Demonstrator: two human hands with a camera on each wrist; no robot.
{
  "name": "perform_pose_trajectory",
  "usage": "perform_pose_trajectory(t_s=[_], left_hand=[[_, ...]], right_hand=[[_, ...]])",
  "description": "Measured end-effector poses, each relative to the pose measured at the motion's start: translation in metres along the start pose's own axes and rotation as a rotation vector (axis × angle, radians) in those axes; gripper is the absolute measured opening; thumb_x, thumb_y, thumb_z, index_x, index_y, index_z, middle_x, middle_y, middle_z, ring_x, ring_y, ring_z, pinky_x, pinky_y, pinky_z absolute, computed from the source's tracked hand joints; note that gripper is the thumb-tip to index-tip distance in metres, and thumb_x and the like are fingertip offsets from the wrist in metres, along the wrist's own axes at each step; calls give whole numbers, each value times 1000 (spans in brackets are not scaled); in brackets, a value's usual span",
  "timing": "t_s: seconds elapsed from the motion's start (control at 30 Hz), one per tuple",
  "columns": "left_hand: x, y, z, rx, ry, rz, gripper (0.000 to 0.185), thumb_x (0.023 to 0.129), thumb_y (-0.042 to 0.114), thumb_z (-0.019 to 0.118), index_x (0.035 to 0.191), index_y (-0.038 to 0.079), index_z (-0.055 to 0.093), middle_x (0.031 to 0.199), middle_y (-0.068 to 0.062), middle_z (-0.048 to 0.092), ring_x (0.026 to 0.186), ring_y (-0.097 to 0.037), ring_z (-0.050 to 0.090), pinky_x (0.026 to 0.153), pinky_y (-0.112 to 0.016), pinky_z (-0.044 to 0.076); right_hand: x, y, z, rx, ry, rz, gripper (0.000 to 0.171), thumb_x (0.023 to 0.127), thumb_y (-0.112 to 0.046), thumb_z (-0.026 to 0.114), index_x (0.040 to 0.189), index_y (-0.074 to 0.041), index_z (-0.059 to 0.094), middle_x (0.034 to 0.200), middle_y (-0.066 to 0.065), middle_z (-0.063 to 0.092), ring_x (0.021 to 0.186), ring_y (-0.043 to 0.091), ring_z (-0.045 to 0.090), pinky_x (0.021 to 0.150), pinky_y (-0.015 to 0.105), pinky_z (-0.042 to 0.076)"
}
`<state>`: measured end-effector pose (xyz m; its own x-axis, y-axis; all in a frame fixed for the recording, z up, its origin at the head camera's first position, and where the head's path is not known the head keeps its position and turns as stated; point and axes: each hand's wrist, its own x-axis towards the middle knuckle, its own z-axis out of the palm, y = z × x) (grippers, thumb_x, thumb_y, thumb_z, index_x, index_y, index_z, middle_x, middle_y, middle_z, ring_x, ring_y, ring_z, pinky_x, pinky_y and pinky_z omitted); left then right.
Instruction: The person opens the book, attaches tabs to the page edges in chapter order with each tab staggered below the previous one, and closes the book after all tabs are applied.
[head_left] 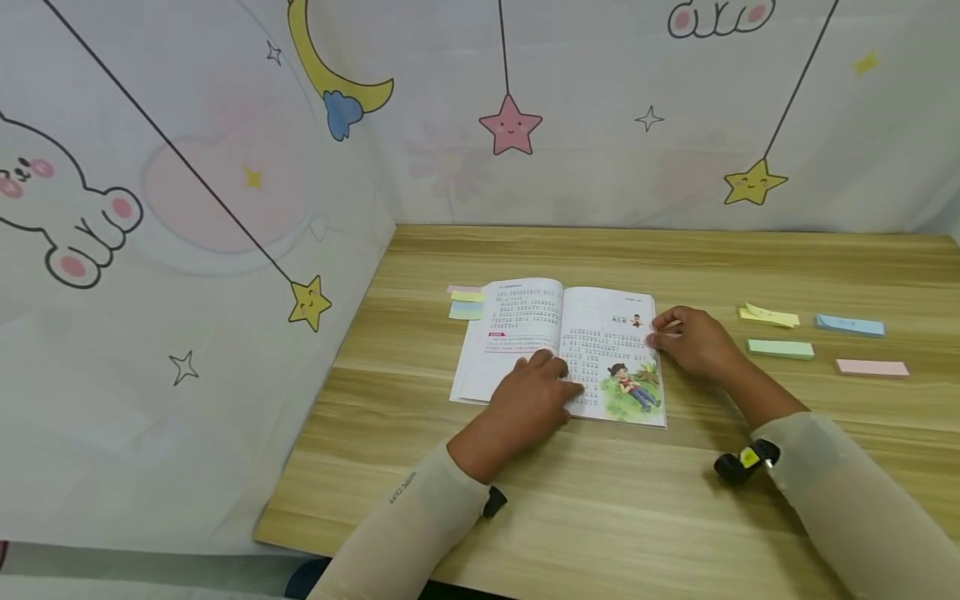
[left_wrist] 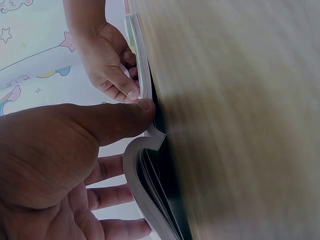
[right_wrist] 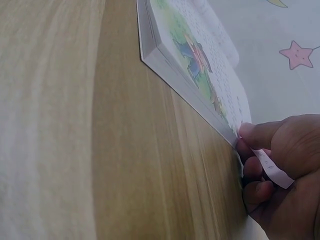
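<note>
Right fingers: I saw my right hand (head_left: pixel 693 342) pinching a pale paper strip (right_wrist: pixel 270 167) between thumb and curled fingers, pressed against the outer edge of the right page, at about 3 o'clock from the book's spine.
Left fingers: my left hand (head_left: pixel 534 398) lay flat, fingers relaxed and nearly straight, pressing down on the pages close to the spine; from the left wrist view the thumb (left_wrist: pixel 120 117) rested on the curled near edge of the pages.
Book: the open book (head_left: pixel 558 350) lay flat on the wooden table (head_left: pixel 600 517), roughly mid-table, printed text on both pages and a picture of a lying child at its near right corner.
Book edges: the near edge ran just beyond my left wrist; the right edge touched my right fingertips.
Tabs at 9 o'clock: coloured tabs (head_left: pixel 467 302) stuck out past the book's far left edge.
Note pads at 3 o'clock: I counted a yellow pad (head_left: pixel 768 316), a green pad (head_left: pixel 780 349), a blue pad (head_left: pixel 850 326) and a pink pad (head_left: pixel 872 367), all well apart from the book.
Open room: bare wood stretched at 6 o'clock, between the book and the table's near edge, and at 12 o'clock up to the cartoon curtain (head_left: pixel 187 208).
</note>
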<state>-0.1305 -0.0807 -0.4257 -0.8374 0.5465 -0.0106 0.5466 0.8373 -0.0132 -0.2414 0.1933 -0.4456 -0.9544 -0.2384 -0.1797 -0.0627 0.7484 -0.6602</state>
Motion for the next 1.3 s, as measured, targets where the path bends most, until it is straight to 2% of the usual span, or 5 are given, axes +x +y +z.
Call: perform_pose_trajectory(t_s=[0.63, 0.93, 1.03, 1.17, 1.3], left_hand=[[0, 0, -1, 0, -14, -1, 36, 94, 33, 76, 130, 29, 73, 126, 1, 62, 118, -19, 48, 89, -38, 47], [-1, -1, -1, 5, -2, 1, 37, 93, 34, 77, 129, 29, 73, 125, 1, 63, 117, -19, 49, 88, -38, 47], [-1, -1, -1, 5, 1, 0, 36, 93, 33, 77, 129, 29, 74, 124, 1, 63, 117, -19, 49, 87, -37, 47], [0, -1, -2, 0, -9, -4, 36, 94, 33, 76, 129, 29, 73, 125, 1, 63, 117, -19, 49, 88, -38, 47], [1, -1, 0, -7, -9, 1, 36, 94, 33, 76, 129, 29, 73, 124, 1, 62, 116, -19, 49, 87, -38, 46]], right_hand=[[4, 0, -2, -32, -8, -11, 38, 99, -28, 70, 122, 0, 61, 126, 29, 64, 114, 41, 61, 85, 49, 47], [6, -3, -5, -60, -19, 1, 36, 98, -28, 70, 118, 0, 62, 122, 28, 65, 103, 36, 61, 79, 44, 46], [5, -5, -5, -101, 10, -9, 31, 97, -29, 72, 110, -2, 65, 114, 25, 67, 95, 35, 60, 74, 43, 45], [1, -7, -2, -231, 112, -78, 21, 93, -28, 76, 94, -7, 72, 124, 25, 59, 113, 43, 52, 86, 57, 44], [-4, -4, 0, -306, 164, -173, 11, 93, -20, 76, 91, -9, 78, 146, 30, 44, 136, 55, 30, 105, 71, 21]])
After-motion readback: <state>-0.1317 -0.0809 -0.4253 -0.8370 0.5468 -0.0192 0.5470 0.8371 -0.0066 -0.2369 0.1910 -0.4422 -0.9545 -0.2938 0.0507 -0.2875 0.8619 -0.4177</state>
